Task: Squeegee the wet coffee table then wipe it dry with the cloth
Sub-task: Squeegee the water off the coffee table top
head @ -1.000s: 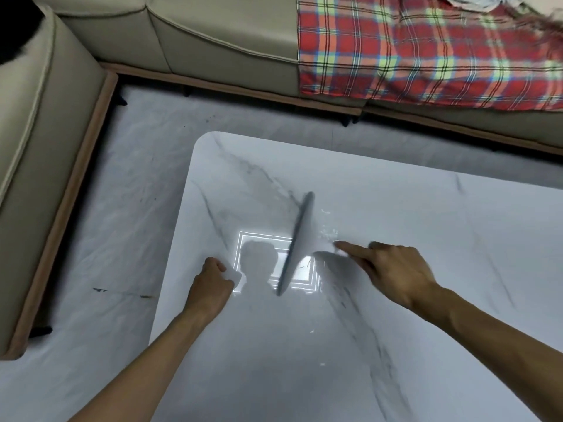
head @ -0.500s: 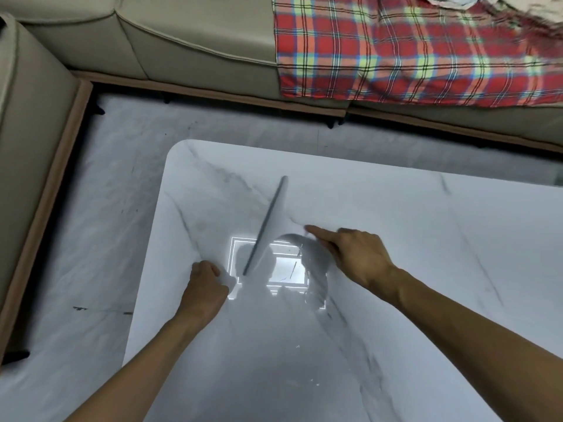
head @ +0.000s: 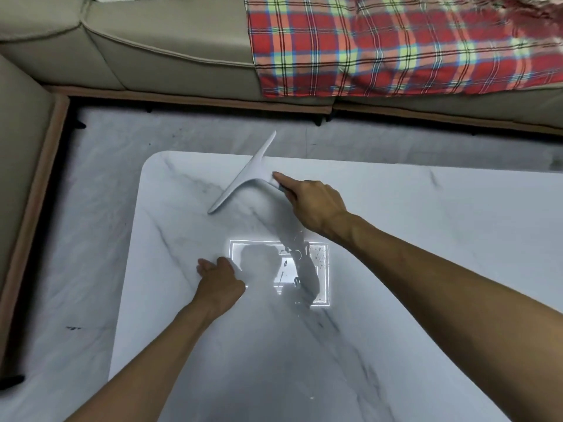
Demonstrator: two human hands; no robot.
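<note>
A white marble coffee table (head: 426, 269) fills the lower view, with water drops around a bright light reflection near its middle. My right hand (head: 310, 202) grips the handle of a pale grey squeegee (head: 243, 178), index finger stretched along it. The blade lies slanted at the table's far edge, its upper tip past the rim. My left hand (head: 221, 281) rests on the tabletop near the left side with fingers curled under, holding nothing that I can see. No cloth is in view.
A beige sofa (head: 152, 56) runs along the far side and wraps round the left. A red plaid blanket (head: 396, 47) hangs over its seat. Grey marble floor (head: 76, 239) lies between sofa and table.
My right hand has pushed the squeegee away across the table to the far edge. The camera has tilted so the table sits lower in view. My left hand has stayed put.
</note>
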